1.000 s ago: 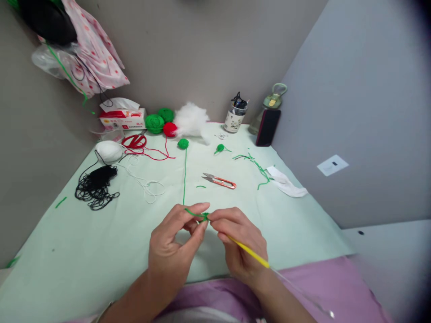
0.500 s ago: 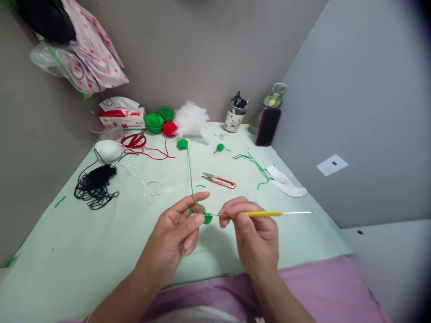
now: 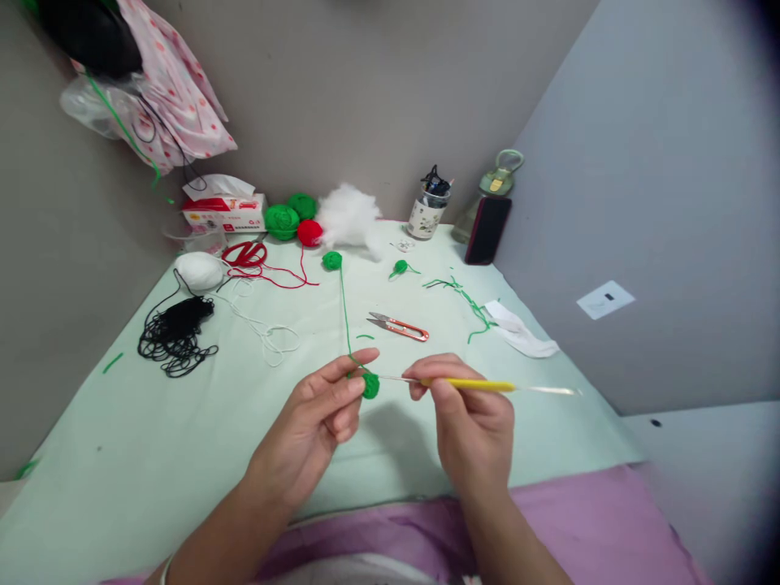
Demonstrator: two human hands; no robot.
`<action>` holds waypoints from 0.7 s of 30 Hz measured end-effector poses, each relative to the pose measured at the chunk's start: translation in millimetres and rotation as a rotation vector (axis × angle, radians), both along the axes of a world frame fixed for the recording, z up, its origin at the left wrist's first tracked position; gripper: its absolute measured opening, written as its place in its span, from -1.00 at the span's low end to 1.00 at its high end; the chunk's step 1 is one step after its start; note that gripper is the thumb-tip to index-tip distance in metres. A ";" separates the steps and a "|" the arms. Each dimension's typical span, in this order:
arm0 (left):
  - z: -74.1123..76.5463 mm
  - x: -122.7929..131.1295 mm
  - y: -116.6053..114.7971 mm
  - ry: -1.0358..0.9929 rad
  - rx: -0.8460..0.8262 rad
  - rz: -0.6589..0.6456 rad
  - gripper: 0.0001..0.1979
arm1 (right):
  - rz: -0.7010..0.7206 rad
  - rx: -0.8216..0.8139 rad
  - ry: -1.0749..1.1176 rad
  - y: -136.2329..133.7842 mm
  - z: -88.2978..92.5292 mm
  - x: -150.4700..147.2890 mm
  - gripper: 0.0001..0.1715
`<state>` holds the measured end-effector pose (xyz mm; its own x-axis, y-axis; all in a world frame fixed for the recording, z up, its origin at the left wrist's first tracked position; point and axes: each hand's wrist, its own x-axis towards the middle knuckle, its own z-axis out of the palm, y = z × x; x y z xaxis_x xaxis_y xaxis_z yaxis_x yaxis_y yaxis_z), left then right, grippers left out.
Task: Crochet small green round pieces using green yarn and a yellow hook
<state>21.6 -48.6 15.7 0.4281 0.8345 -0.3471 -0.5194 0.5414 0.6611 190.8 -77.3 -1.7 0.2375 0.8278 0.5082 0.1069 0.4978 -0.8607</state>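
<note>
My left hand (image 3: pixel 317 418) pinches a small green crochet piece (image 3: pixel 370 385) between thumb and fingers, its forefinger stretched out over a green yarn strand (image 3: pixel 344 313). That strand runs back to a small green yarn ball (image 3: pixel 332 260). My right hand (image 3: pixel 469 422) is closed on a yellow-handled crochet hook (image 3: pixel 469 384). The hook lies level, its metal tip reaching into the green piece and its far end pointing right. Both hands hover above the pale green table cover (image 3: pixel 183 431).
Orange thread snips (image 3: pixel 399 326) lie just beyond my hands. Farther back are red scissors (image 3: pixel 244 254), black yarn (image 3: pixel 175 329), white yarn (image 3: pixel 198 270), green and red balls (image 3: pixel 292 219), white stuffing (image 3: pixel 348 215), a tissue box (image 3: pixel 224 213), a jar (image 3: pixel 425 215), a phone (image 3: pixel 487 229).
My right hand turned the hook from pointing down toward my lap to lying level with its end to the right. The green piece now shows between my hands, a little higher.
</note>
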 end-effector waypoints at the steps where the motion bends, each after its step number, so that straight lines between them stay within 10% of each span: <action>1: 0.1 -0.1 0.1 0.006 0.015 0.019 -0.70 | 0.038 -0.042 0.092 2.0 -0.1 0.1 -0.80; 15: -1.5 0.3 -6.6 0.210 0.183 0.045 -0.70 | 0.199 -0.170 0.254 5.0 -4.4 -3.6 -0.74; 21: -0.7 2.3 -7.2 0.301 0.278 0.112 -0.72 | 0.077 -0.041 -0.074 -4.6 5.0 -2.7 -0.75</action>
<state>23.9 -55.8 15.1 0.2437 0.9495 -0.1979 -0.3265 0.2724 0.9051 188.0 -81.9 3.2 0.1353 0.8626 0.4875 0.1339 0.4716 -0.8716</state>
